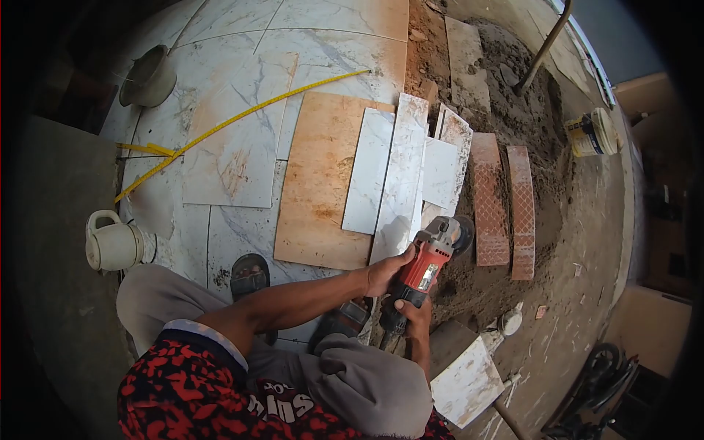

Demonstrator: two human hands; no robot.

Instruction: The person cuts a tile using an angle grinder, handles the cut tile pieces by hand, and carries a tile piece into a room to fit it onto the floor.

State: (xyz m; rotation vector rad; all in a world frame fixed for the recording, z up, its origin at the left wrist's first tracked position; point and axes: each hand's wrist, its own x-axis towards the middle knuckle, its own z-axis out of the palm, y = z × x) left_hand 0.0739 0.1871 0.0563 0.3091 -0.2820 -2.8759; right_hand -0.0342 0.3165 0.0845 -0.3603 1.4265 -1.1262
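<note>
I hold a red and black angle grinder (427, 265) with both hands. My left hand (389, 276) is closed around its body just behind the metal head. My right hand (418, 311) grips the dark rear end, where the cord leaves. The grinder's disc (463, 235) points away from me, beside the lower end of a long narrow marbled tile strip (400, 169). Left of that strip lies a shorter white tile piece (369, 170). Both rest on a brown board (319, 154). I cannot tell whether the disc is spinning.
A yellow measuring tape (249, 110) crosses the marbled floor tiles (334, 55). To the left are a bucket (150, 77) and a cream jug (116, 246). Reddish patterned tiles (490, 202) lie on sandy mortar at right, near a paint pail (592, 133). A tile offcut (467, 385) lies lower right.
</note>
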